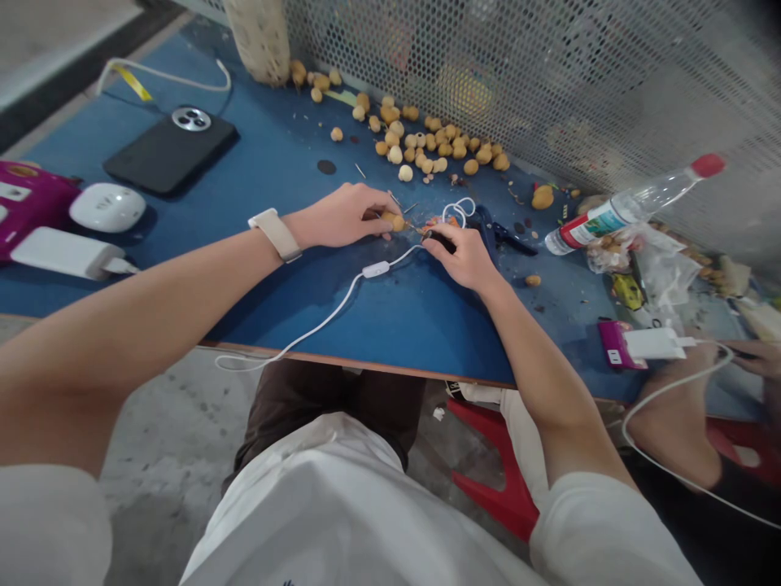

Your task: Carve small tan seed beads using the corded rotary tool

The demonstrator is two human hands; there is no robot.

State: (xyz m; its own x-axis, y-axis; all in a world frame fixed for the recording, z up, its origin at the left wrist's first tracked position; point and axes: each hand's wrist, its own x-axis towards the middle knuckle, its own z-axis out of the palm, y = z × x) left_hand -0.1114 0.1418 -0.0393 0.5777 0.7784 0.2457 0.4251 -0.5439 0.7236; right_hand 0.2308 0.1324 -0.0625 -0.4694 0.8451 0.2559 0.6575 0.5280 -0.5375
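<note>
Pinching between fingers and thumb, the left hand [345, 216] holds a small tan longan [394, 221] above the blue tabletop [286, 301], while the right hand [460, 259] grips a small black-handled tool [438, 238] close beside it. Blue pliers [501, 237] lie just past the right hand, below a scattered heap of longans [427, 142].

Nothing legible. Plastic bottle label [589, 226], right of frame: red, white, green, too blurred to read. Magenta box [33, 203], left edge: white patches, no readable text. Smaller magenta pack [613, 346], lower right: same. Dark print on white shirt [286, 583], bottom edge: cut off.
</note>
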